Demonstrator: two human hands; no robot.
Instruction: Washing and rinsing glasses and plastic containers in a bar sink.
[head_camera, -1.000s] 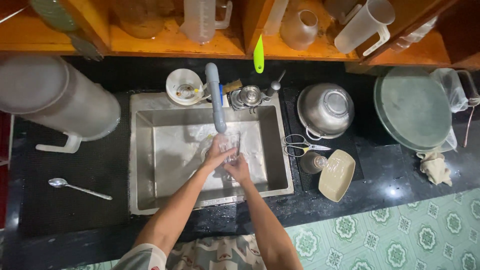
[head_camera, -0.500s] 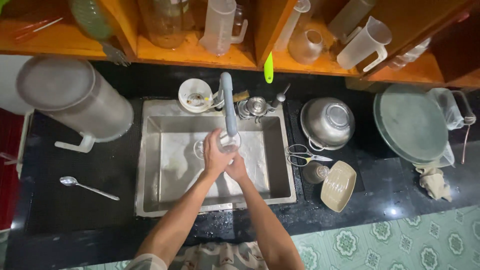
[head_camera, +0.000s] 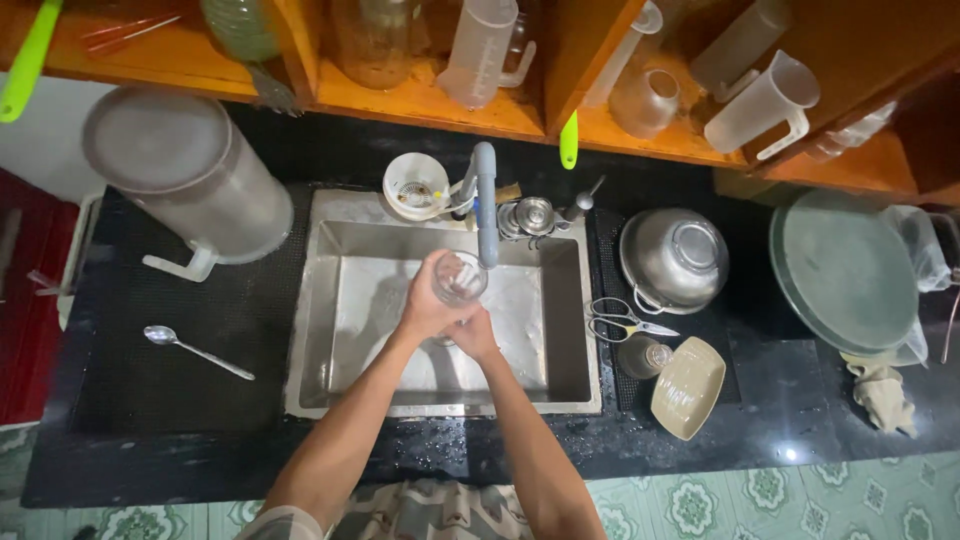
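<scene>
Over the steel sink I hold a clear drinking glass, its mouth turned up toward me. My left hand wraps around the glass's side. Below it, my right hand presses against the glass's lower part, partly hidden by the left hand. The glass sits just left of the grey tap spout, which reaches out over the basin.
A spoon lies on the black counter left of the sink, near a big steel pot. To the right are scissors, an upturned steel bowl, a beige dish and a large round lid. Wooden shelves with jugs hang above.
The glass has turned mouth-up and sits a little left of the spout, no longer directly under it. The camera view has shifted, so the sink appears further right.
</scene>
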